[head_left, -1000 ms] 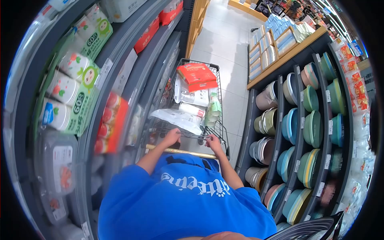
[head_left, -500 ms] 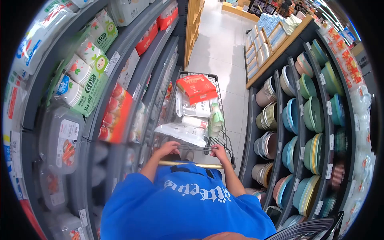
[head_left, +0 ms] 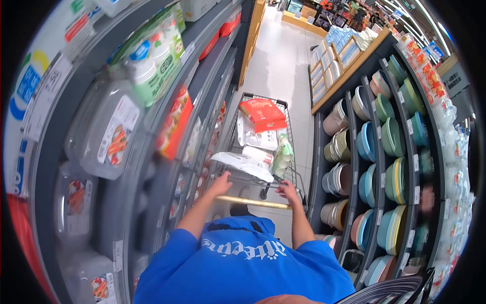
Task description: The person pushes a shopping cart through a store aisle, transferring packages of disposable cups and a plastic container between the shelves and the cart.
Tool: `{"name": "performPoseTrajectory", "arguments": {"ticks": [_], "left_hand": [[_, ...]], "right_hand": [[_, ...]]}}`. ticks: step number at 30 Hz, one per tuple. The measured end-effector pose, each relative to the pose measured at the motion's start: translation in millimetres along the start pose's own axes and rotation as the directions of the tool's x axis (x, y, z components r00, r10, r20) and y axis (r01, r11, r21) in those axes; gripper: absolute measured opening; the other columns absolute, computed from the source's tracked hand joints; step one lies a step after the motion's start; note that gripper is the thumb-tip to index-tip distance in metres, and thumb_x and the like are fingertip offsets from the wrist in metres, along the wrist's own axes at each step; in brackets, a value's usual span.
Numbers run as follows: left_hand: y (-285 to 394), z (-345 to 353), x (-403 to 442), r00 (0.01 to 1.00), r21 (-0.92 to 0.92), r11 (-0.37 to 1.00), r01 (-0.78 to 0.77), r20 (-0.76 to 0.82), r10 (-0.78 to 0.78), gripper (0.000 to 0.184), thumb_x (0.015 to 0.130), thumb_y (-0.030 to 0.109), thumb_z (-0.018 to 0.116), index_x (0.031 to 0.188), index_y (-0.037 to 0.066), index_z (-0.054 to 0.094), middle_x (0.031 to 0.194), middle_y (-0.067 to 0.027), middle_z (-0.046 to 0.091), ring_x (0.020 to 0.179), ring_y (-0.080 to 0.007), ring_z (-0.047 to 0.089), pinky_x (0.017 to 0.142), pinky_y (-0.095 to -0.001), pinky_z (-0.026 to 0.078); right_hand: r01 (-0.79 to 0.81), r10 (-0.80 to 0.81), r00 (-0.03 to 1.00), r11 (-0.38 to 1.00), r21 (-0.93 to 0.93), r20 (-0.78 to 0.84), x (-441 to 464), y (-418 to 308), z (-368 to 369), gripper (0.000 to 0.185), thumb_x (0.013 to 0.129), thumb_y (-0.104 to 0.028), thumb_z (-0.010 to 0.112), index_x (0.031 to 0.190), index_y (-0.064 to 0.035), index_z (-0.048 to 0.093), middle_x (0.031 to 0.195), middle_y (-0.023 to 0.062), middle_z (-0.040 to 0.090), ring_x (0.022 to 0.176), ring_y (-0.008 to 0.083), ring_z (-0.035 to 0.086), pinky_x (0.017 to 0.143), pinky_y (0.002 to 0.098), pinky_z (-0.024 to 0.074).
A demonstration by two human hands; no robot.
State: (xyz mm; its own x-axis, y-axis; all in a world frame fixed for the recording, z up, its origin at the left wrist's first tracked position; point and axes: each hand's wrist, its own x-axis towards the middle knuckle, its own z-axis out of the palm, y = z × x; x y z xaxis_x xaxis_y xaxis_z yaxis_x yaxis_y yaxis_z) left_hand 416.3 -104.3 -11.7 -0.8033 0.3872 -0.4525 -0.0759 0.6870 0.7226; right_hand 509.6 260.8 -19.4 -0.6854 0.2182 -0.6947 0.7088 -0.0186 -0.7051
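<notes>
A shopping cart (head_left: pixel 298 177) with dark wire sides is in front of me. My left hand (head_left: pixel 220 185) is closed at the near left of its basket rim. Toward the near right corner, my right hand (head_left: pixel 287 191) has its fingers curled on the rim. A gold-coloured bar (head_left: pixel 253 202) crosses between my forearms, closer to my body. Inside the cart lie a red package (head_left: pixel 263 114), a white plastic package (head_left: pixel 244 165), a white roll-shaped pack (head_left: pixel 258 154) and a green-and-clear pack (head_left: pixel 283 156).
Left shelves hold clear plastic food containers (head_left: pixel 109 137), a green pack of paper cups (head_left: pixel 154 66) and red packages (head_left: pixel 174 121). Stacked basins and bowls (head_left: pixel 396 180) fill the right shelves (head_left: pixel 354 152). Pale tiled floor (head_left: pixel 286 55) runs ahead past a wooden display (head_left: pixel 336 66).
The left shelves have shifted back past me, and the cart sits a little farther right in view. My arms reach farther forward, with more of the gold bar showing.
</notes>
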Motion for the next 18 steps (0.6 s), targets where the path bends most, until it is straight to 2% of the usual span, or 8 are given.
{"name": "performPoseTrajectory", "arguments": {"ticks": [5, 6, 9, 10, 13, 14, 17, 18], "left_hand": [[1, 9, -52, 0.999, -0.051, 0.998, -0.035, -0.021, 0.034, 0.049, 0.090, 0.023, 0.065, 0.134, 0.010, 0.049, 0.107, -0.0253, 0.068, 0.106, -0.0430, 0.064, 0.090, -0.0490, 0.050], [-5, 9, -60, 1.000, -0.096, 0.995, -0.009, -0.003, 0.009, 0.045, 0.091, 0.022, 0.065, 0.132, 0.011, 0.052, 0.104, -0.0215, 0.070, 0.102, -0.0390, 0.066, 0.088, -0.0459, 0.051], [-28, 22, -86, 0.999, -0.134, 0.990, -0.034, -0.021, 0.032, 0.042, 0.092, 0.022, 0.065, 0.131, 0.012, 0.054, 0.100, -0.0193, 0.070, 0.097, -0.0372, 0.067, 0.086, -0.0442, 0.051], [-36, 25, -96, 0.999, -0.143, 0.989, -0.041, -0.024, 0.038, 0.040, 0.092, 0.021, 0.065, 0.130, 0.011, 0.056, 0.095, -0.0170, 0.070, 0.092, -0.0315, 0.069, 0.082, -0.0400, 0.052], [-61, 34, -126, 0.999, -0.258, 0.965, -0.047, -0.005, 0.047, 0.039, 0.092, 0.020, 0.064, 0.128, 0.009, 0.057, 0.094, -0.0151, 0.071, 0.088, -0.0245, 0.069, 0.079, -0.0368, 0.052], [-69, 37, -137, 0.999, -0.295, 0.955, -0.044, -0.027, 0.038, 0.038, 0.092, 0.020, 0.063, 0.128, 0.006, 0.057, 0.090, -0.0132, 0.071, 0.086, -0.0183, 0.069, 0.075, -0.0341, 0.052], [-103, 47, -156, 0.986, -0.451, 0.888, 0.086, -0.092, -0.142, 0.037, 0.093, 0.019, 0.062, 0.126, 0.004, 0.058, 0.087, -0.0115, 0.071, 0.081, -0.0180, 0.070, 0.070, -0.0341, 0.052], [-113, 52, -163, 0.976, -0.540, 0.837, 0.084, -0.124, -0.178, 0.030, 0.095, 0.025, 0.060, 0.111, 0.000, 0.066, 0.079, -0.0107, 0.073, 0.071, -0.0180, 0.070, 0.063, -0.0334, 0.051]], "right_hand": [[0.008, -0.008, 1.000, 0.997, -0.082, -0.001, -51, 21, 10, 0.059, 0.092, -0.020, 0.067, 0.144, -0.0100, 0.039, 0.109, 0.0127, 0.070, 0.100, 0.0195, 0.068, 0.080, 0.0384, 0.0525], [0.086, -0.085, 0.996, 0.970, -0.227, 0.016, -55, 35, 19, 0.073, 0.087, -0.022, 0.073, 0.148, -0.0070, 0.035, 0.116, 0.0207, 0.065, 0.100, 0.0259, 0.066, 0.084, 0.0421, 0.0529], [0.303, -0.340, 0.940, 0.768, -0.564, 0.042, -76, 72, 49, 0.084, 0.081, -0.024, 0.078, 0.149, -0.0031, 0.032, 0.115, 0.0257, 0.063, 0.098, 0.0324, 0.064, 0.087, 0.0439, 0.0524], [0.267, -0.321, 0.947, 0.751, -0.603, 0.019, -84, 80, 56, 0.090, 0.078, -0.025, 0.081, 0.149, -0.0003, 0.031, 0.114, 0.0275, 0.062, 0.099, 0.0356, 0.064, 0.089, 0.0433, 0.0519], [0.286, -0.306, 0.950, 0.790, -0.543, 0.055, -102, 107, 65, 0.089, 0.078, -0.024, 0.082, 0.148, -0.0009, 0.033, 0.114, 0.0267, 0.062, 0.097, 0.0331, 0.064, 0.087, 0.0426, 0.0516], [0.300, -0.309, 0.949, 0.801, -0.519, 0.071, -104, 120, 69, 0.088, 0.078, -0.023, 0.082, 0.148, -0.0014, 0.034, 0.113, 0.0256, 0.062, 0.093, 0.0307, 0.063, 0.085, 0.0420, 0.0513], [0.255, -0.221, 0.967, 0.855, -0.452, 0.127, -134, 131, 81, 0.083, 0.080, -0.026, 0.081, 0.146, -0.0042, 0.035, 0.109, 0.0208, 0.062, 0.090, 0.0270, 0.062, 0.081, 0.0394, 0.0512], [0.231, -0.184, 0.971, 0.892, -0.389, 0.156, -137, 142, 83, 0.081, 0.082, -0.028, 0.080, 0.147, -0.0089, 0.035, 0.108, 0.0171, 0.063, 0.092, 0.0251, 0.061, 0.080, 0.0395, 0.0508]]}}
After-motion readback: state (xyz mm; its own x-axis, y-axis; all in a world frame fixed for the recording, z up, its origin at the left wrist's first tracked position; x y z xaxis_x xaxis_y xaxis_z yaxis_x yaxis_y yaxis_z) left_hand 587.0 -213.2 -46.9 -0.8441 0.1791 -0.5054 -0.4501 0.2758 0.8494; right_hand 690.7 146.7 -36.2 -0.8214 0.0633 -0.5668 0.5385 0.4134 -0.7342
